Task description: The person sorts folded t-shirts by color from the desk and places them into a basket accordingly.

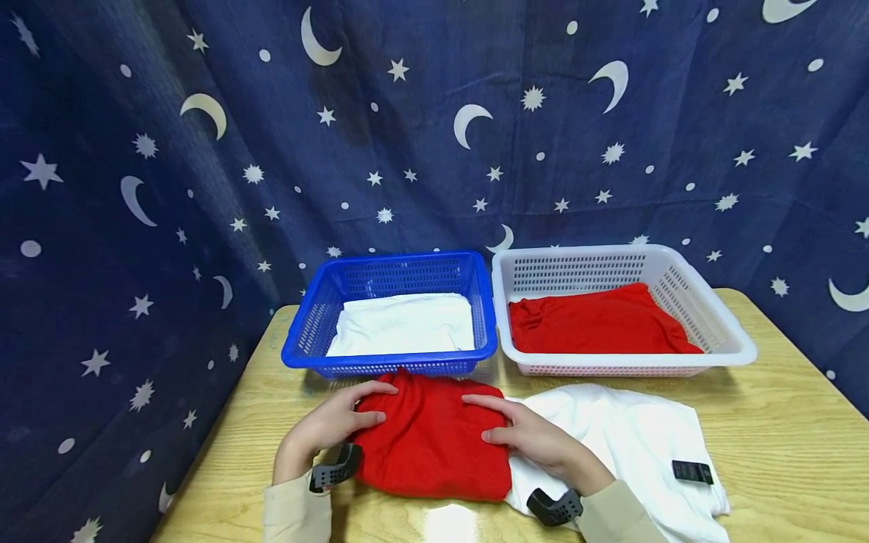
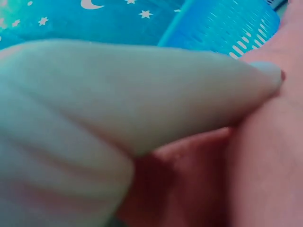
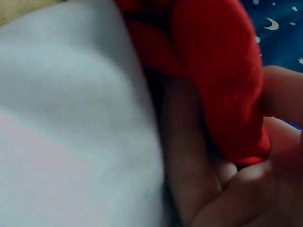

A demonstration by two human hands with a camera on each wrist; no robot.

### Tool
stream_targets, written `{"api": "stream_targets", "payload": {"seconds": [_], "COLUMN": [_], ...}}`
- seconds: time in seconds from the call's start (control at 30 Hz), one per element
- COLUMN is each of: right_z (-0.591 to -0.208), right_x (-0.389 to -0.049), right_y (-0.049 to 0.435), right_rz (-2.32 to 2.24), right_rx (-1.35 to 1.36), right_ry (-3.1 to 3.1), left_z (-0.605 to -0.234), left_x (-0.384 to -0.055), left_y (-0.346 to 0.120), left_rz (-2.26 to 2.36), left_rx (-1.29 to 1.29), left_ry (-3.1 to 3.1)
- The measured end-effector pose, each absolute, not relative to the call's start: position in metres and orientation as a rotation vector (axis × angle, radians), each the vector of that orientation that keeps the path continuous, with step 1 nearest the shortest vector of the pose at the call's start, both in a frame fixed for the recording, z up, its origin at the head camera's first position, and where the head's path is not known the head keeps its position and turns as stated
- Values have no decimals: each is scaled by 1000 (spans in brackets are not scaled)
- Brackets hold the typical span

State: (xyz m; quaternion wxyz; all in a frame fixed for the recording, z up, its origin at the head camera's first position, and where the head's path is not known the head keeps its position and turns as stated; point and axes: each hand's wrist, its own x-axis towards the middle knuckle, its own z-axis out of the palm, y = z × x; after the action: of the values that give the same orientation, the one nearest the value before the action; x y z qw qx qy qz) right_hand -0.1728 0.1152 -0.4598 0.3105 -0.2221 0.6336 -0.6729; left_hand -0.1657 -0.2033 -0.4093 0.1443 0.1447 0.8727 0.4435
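A folded red garment [image 1: 437,445] lies on the wooden table in front of the baskets. My left hand [image 1: 324,426] grips its left edge, thumb and index finger over the fabric; the other fingers are hidden. At the opposite edge, my right hand [image 1: 543,441] holds the same garment. The right wrist view shows the thick red fold [image 3: 225,85] between the thumb and the fingers tucked beneath. In the left wrist view the left thumb [image 2: 156,90] lies against the cloth. A white garment [image 1: 624,430] with a black label [image 1: 692,472] spreads out beside and under the right forearm.
Behind the hands stands a blue basket [image 1: 394,358] with a folded white garment [image 1: 407,324] inside. Right of it, a white basket [image 1: 729,351] contains a red garment [image 1: 604,324]. A dark blue curtain [image 1: 421,173] with moons and stars hangs behind and along the table's sides.
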Motion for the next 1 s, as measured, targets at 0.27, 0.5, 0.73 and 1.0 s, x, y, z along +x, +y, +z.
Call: {"api": "stream_targets", "payload": {"seconds": [0.27, 0.5, 0.73, 1.0], "right_z": [-444, -433, -419, -409], "right_x": [-176, -177, -175, -173], "right_y": [130, 139, 147, 158], "right_rz": [-1725, -1656, -1643, -1800], "right_rx": [-626, -699, -625, -688], "right_ry": [1721, 1779, 1765, 1615], "left_z": [-403, -396, -383, -357], "left_x": [-167, -163, -156, -144], "left_y": [-204, -202, -197, -183], "left_rz": [1293, 1295, 1288, 1339], "left_rx": [460, 502, 494, 507], "left_ry": [2482, 2478, 2492, 2403]}}
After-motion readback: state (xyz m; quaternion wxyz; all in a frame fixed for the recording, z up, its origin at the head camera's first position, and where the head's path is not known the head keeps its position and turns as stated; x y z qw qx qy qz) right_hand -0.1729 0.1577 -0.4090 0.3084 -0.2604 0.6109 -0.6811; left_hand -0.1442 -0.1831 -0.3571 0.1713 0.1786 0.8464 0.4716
